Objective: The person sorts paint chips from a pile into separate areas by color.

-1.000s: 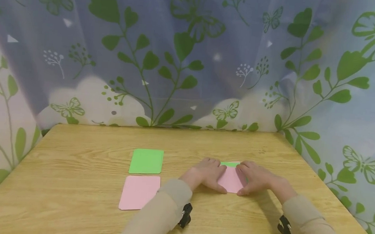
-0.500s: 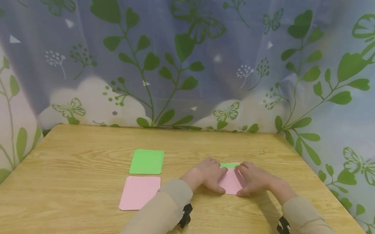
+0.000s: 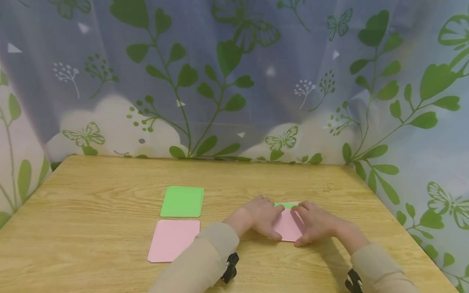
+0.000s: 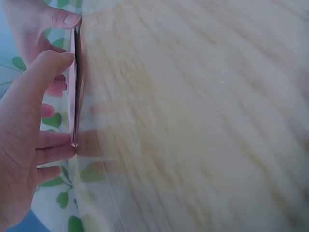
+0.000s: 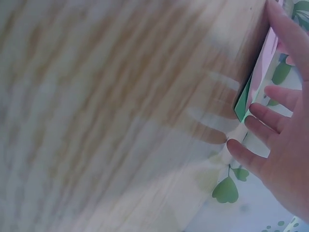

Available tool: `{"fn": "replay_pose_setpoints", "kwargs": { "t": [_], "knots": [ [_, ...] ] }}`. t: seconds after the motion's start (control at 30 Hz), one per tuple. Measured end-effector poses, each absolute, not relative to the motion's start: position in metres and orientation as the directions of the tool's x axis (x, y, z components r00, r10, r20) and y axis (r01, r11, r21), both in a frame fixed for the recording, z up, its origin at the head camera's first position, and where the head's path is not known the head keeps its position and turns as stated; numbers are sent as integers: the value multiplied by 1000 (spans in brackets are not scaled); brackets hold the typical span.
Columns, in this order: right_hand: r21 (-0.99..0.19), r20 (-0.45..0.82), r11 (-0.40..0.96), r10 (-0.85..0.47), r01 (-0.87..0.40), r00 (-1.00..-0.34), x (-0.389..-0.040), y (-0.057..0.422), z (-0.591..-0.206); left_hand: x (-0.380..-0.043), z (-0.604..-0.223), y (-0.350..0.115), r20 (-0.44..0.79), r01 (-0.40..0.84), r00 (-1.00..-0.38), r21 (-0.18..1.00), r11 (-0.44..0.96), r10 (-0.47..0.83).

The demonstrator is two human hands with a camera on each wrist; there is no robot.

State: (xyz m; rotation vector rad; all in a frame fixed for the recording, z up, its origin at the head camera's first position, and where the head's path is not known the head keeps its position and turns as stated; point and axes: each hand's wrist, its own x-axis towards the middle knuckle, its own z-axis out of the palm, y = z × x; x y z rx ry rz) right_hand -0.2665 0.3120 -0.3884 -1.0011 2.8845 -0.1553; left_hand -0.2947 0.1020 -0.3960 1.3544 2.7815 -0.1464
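Right of the table's middle, a pink square card (image 3: 289,226) lies over a green card (image 3: 285,206), whose far strip shows in the head view. In the right wrist view, a green corner (image 5: 243,104) sticks out under the pink. My left hand (image 3: 256,217) holds the stack's left side, thumb near the front edge and fingers towards the back. On the opposite side my right hand (image 3: 318,222) holds it, thumb at the near corner and fingertips over the far part. Edge-on in the left wrist view, the stack (image 4: 75,87) looks like several thin layers.
A green square card (image 3: 182,202) lies flat left of my hands, apparently a stack. Nearer me is a pink card (image 3: 172,240), partly covered by my left sleeve (image 3: 206,258). The wooden table (image 3: 90,227) meets a leaf-patterned curtain (image 3: 207,72) at the back and sides.
My hands stay on the stack with only slight finger shifts. The pink card on top turns and slides a little against the green one. The left cards have not moved.
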Motion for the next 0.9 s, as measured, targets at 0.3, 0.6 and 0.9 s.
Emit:
{"fn": "replay_pose_setpoints", "kwargs": {
  "t": [0.3, 0.6, 0.9],
  "knots": [
    [-117, -74, 794, -606, -596, -792, -269, 309, -390, -295, -395, 100, -80, 780, -626, -31, 625, 776],
    [-118, -124, 835, -550, -538, -826, -269, 305, -387, -294, -396, 97, -87, 776, -631, -45, 629, 771],
    [-121, -150, 862, -507, -493, -849, -267, 301, -385, -294, -399, 97, -82, 775, -632, -79, 627, 771]
  ]
}}
